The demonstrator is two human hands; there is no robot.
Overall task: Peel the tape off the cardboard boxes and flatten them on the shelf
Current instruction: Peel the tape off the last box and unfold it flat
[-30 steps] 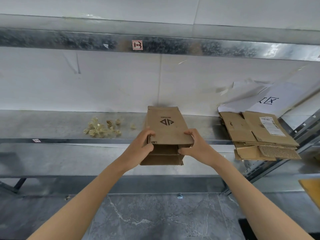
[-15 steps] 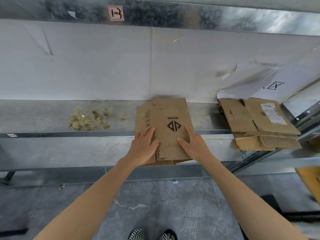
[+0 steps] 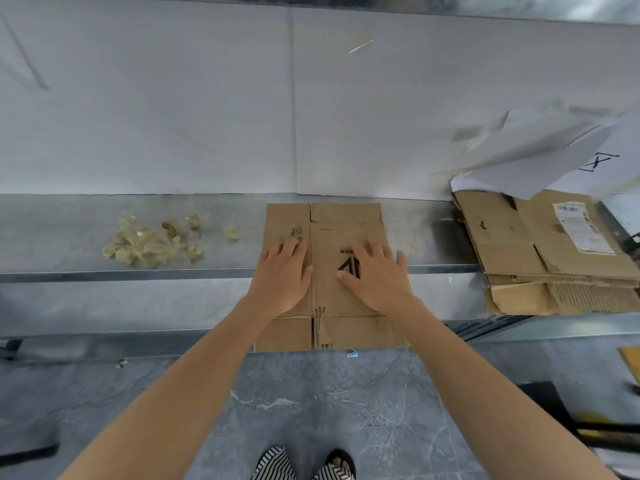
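A brown cardboard box [image 3: 346, 226] lies flat on the metal shelf [image 3: 69, 244], its near flaps hanging over the front edge. My left hand [image 3: 282, 275] rests palm down on its left panel, fingers spread. My right hand [image 3: 375, 275] presses palm down on the right panel, partly covering a black printed logo. Neither hand grips anything. A heap of crumpled, yellowish peeled tape [image 3: 152, 242] lies on the shelf to the left of the box.
A stack of flattened cardboard boxes [image 3: 540, 251] sits at the right end of the shelf, with white sheets [image 3: 554, 150] leaning above it. A white wall [image 3: 173, 116] backs the shelf. Grey tiled floor [image 3: 311, 410] and my striped shoes [image 3: 304, 465] lie below.
The box went from half-folded in my hands to lying flat on the shelf. Both hands moved from gripping its edges to pressing on top. The camera tilted downwards.
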